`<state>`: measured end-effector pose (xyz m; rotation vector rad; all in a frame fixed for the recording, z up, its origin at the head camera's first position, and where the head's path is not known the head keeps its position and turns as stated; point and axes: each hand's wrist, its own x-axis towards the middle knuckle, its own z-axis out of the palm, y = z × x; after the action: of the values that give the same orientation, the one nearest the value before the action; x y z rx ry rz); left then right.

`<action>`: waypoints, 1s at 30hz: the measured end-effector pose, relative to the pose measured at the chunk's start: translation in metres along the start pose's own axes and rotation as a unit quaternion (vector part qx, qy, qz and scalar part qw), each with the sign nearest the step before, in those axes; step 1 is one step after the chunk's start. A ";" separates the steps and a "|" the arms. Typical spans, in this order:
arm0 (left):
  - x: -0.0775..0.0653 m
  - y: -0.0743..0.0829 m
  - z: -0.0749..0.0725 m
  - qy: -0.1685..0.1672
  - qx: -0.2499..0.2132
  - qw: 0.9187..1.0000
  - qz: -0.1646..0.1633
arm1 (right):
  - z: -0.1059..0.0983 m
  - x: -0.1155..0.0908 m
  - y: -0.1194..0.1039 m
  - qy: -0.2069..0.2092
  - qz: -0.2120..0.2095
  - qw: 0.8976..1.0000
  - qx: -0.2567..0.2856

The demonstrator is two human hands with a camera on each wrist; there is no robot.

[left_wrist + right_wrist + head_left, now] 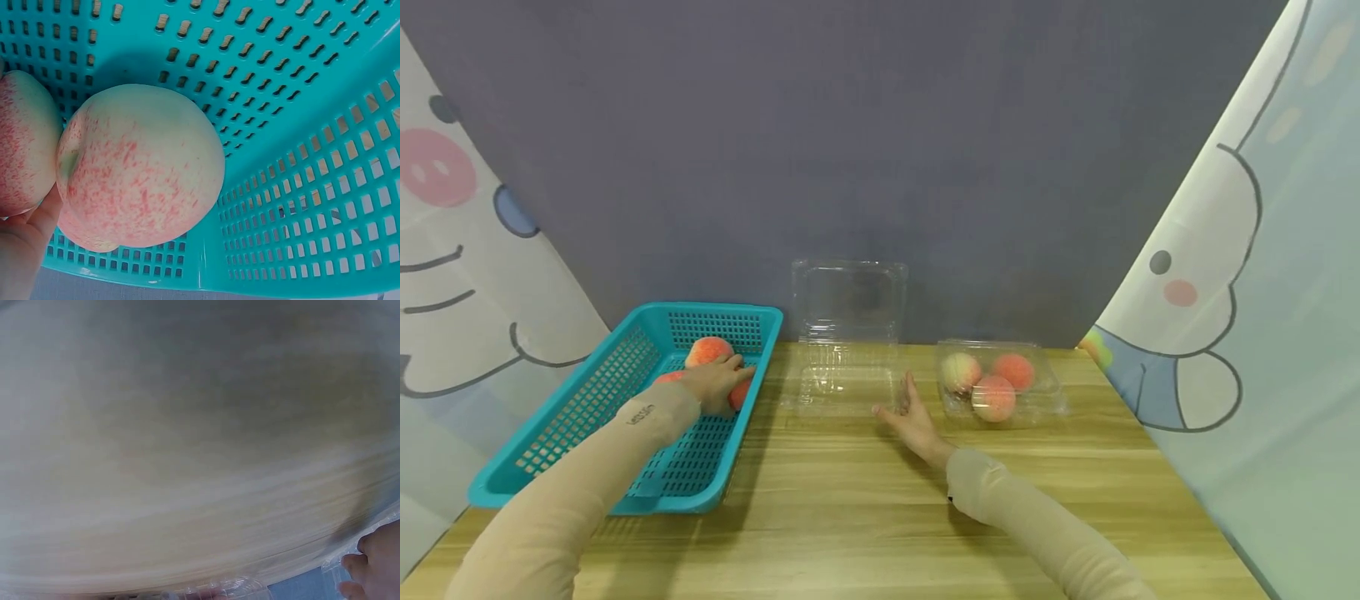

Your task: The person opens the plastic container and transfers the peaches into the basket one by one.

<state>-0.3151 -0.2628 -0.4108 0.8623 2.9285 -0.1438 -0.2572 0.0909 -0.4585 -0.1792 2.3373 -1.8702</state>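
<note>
My left hand (pixel 711 385) reaches into a teal plastic basket (pixel 767 312) and grips a reddish peach (pixel 740 395) near its right wall. In the left wrist view, thumb and a fingertip lie on opposite sides of this peach (pixel 22 144), and a larger pale-pink peach (pixel 144 165) sits beside it. My right hand (pixel 916 423), thumb and fingers spread, stands at the right edge of a transparent plastic box (pixel 850 390) whose lid is raised at the back. The right wrist view catches the hand (pixel 381 565) in the lower right corner; whether it touches the box is unclear.
To the right is a second transparent box (pixel 1048 400) with three peaches (pixel 994 398) inside. More peaches (pixel 709 350) lie in the basket. Behind the wooden table (pixel 820 525) rises a grey backdrop (pixel 865 150), with cartoon-printed cloths at both sides.
</note>
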 end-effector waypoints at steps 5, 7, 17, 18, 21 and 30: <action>0.005 0.000 0.003 0.045 0.000 0.998 0.033 | -0.005 0.002 0.005 0.014 -0.002 1.000 -0.015; 0.006 0.000 0.003 0.051 0.000 0.998 0.035 | -0.007 0.003 0.007 0.015 -0.006 1.000 -0.021; 0.002 0.001 0.000 0.047 -0.010 0.999 0.022 | -0.007 0.004 0.004 0.005 -0.012 1.000 -0.022; 0.002 0.001 0.000 0.042 -0.012 0.999 0.017 | -0.007 0.004 0.004 0.005 -0.014 1.000 -0.022; 0.001 0.001 -0.001 0.034 -0.017 0.999 0.009 | -0.004 0.004 0.004 0.012 -0.012 1.000 -0.019; -0.005 0.003 -0.003 0.012 -0.024 1.000 0.002 | 0.000 -0.009 -0.010 -0.019 0.003 1.000 0.000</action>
<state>-0.3093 -0.2623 -0.4073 0.8672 2.9389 -0.0630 -0.2486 0.0907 -0.4481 -0.2064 2.3111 -1.8480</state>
